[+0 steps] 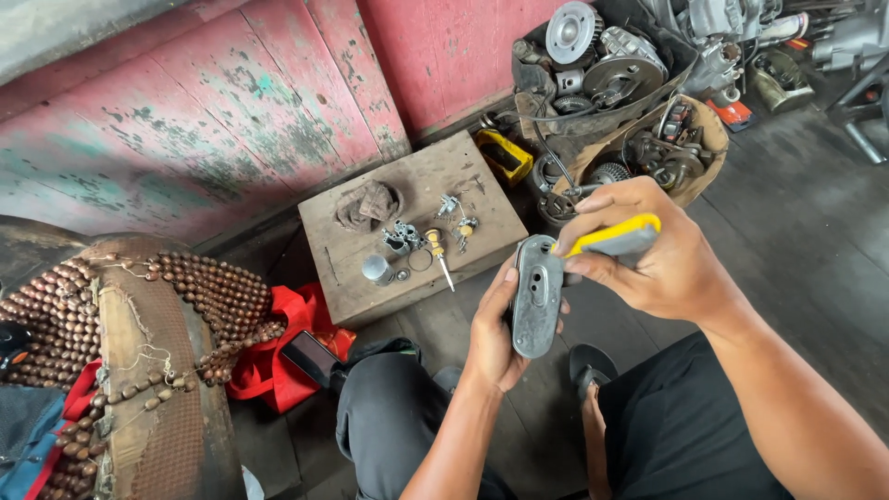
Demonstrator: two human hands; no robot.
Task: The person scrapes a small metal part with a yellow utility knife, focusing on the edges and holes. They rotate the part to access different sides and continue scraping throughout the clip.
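My left hand [494, 338] grips a grey oblong metal cover plate [536, 298] from behind, holding it upright above my knees. My right hand [653, 259] is closed around a screwdriver with a yellow and grey handle [619, 238], its tip end pressed against the top of the plate. The shaft of the tool is hidden by my fingers and the plate.
A low wooden board [370, 278] lies on the floor with a rag [368, 205], a small screwdriver [439, 256], a metal cylinder [377, 269] and small parts. Engine parts [607, 65] are piled at the back right. A red bag [278, 361] and a beaded seat cover [199, 296] sit at left.
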